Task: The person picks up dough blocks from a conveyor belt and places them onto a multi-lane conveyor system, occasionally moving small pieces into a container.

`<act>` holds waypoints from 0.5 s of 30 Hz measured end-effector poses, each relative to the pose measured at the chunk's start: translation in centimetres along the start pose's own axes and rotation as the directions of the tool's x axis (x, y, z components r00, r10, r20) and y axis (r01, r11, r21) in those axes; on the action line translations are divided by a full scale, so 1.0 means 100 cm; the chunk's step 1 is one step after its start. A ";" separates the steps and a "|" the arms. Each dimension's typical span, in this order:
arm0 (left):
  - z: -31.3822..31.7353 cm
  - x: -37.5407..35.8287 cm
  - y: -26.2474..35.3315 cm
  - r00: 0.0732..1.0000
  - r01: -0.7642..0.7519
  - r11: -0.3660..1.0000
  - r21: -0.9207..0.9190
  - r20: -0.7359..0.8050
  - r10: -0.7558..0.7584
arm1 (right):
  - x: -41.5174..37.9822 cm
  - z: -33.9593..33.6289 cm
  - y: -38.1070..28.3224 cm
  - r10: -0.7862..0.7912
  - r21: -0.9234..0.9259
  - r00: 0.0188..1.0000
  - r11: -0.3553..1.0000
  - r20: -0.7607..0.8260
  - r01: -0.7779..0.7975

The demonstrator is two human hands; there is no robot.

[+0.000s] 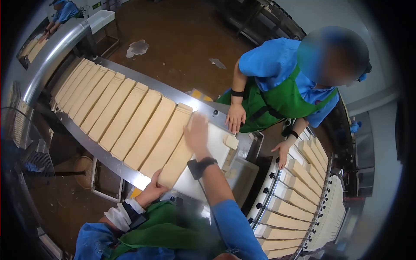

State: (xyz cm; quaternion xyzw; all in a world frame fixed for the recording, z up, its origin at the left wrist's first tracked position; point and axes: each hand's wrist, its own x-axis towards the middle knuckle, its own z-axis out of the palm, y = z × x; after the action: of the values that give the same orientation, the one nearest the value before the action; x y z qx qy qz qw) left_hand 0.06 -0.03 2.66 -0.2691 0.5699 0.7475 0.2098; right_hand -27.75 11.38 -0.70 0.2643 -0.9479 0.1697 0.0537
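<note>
Long pale dough-like slabs [138, 125] lie side by side in a row on a conveyor with metal edges. My left hand [150, 190] is at the near end of the last slab [177, 167], its fingers curled against that end. Over the far end of the same slab is my right hand [197, 133], blurred, with its palm down and fingers seemingly extended. A white surface [210, 147] shows to the right of this slab. A small pale piece [230, 141] lies on the edge beyond it.
Across the conveyor a co-worker [281, 82] in a green apron has one hand at its far edge, the other near a second conveyor [277, 173] bearing more slabs. A metal pipe [56, 58] arches at upper left, with another person [65, 13] behind it.
</note>
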 end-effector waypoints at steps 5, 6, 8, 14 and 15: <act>-0.011 0.009 0.006 0.978 0.002 0.998 -0.058 0.208 0.010 | -0.019 -0.002 -0.007 0.065 -0.034 0.996 0.997 0.060 -0.063; -0.015 0.010 0.005 0.974 0.019 0.998 -0.064 0.226 -0.004 | -0.022 0.003 -0.006 0.055 -0.057 0.998 0.997 0.026 -0.054; -0.016 0.016 0.007 0.965 0.040 0.996 -0.077 0.262 -0.019 | -0.019 0.010 0.001 0.025 -0.108 0.998 0.994 -0.049 -0.031; -0.006 0.013 0.018 0.964 0.166 0.982 -0.093 0.225 -0.142 | 0.020 -0.017 -0.004 0.258 -0.048 0.959 0.966 0.116 -0.254; 0.000 0.010 0.022 0.978 0.101 0.992 -0.072 0.190 -0.086 | 0.019 -0.022 -0.005 0.269 -0.082 0.959 0.962 0.089 -0.262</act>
State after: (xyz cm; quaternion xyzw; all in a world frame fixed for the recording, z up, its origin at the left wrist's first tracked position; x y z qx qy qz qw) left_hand -2.13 -0.57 3.65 -0.2328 0.5037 0.7812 0.2860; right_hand -29.10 10.82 1.92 0.1408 -0.9816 0.1288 -0.0077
